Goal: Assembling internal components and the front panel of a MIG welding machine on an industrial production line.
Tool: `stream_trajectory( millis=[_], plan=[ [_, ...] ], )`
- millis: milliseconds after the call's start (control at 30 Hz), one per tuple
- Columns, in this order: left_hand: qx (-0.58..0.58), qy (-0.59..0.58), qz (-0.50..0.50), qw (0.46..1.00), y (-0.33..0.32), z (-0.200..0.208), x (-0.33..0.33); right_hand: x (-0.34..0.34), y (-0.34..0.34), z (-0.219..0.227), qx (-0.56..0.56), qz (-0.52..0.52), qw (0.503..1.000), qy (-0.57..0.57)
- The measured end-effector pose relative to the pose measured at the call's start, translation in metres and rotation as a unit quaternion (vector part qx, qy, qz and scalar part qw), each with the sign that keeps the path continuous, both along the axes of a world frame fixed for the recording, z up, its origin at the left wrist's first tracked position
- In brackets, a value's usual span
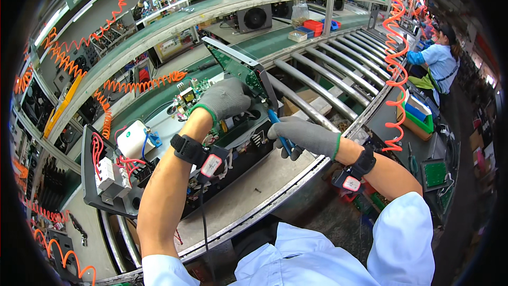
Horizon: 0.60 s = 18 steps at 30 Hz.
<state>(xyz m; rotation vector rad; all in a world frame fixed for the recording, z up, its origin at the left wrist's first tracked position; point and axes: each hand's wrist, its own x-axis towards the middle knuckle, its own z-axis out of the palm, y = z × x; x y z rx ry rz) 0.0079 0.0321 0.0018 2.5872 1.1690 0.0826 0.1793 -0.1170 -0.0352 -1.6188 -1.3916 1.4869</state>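
An open metal chassis (211,201) lies slantwise before me on the line, with circuit boards (191,94), a white tank-like part (135,139), a pale terminal block (112,176) and red wires inside. At its right end stands a tilted panel (269,82) with a green circuit board (227,58) on its inner side. My left hand (225,99), in a grey glove, reaches over the chassis beside this panel with curled fingers; what they grip is hidden. In a matching glove, my right hand (306,135) is closed round a slim blue tool (273,117), its end close to the panel's lower edge.
Metal rollers (317,85) run off to the right beyond the panel. Orange coiled hoses (394,58) hang at both sides. A loose screw (257,190) lies on the grey board in front. Co-workers (439,61) stand at the right and far side. Bins (313,26) sit across the line.
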Motion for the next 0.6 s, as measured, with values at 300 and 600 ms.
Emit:
stream_trajectory(
  millis=[300,600],
  plan=[
    [0.025,-0.049,0.032,0.998,-0.002,-0.01,0.001,0.008,0.0,-0.013,0.008,0.027,1.0,0.012],
    [0.02,-0.06,0.038,0.997,-0.01,-0.006,0.002,0.009,-0.001,-0.011,0.029,0.023,0.999,0.016]
  ],
)
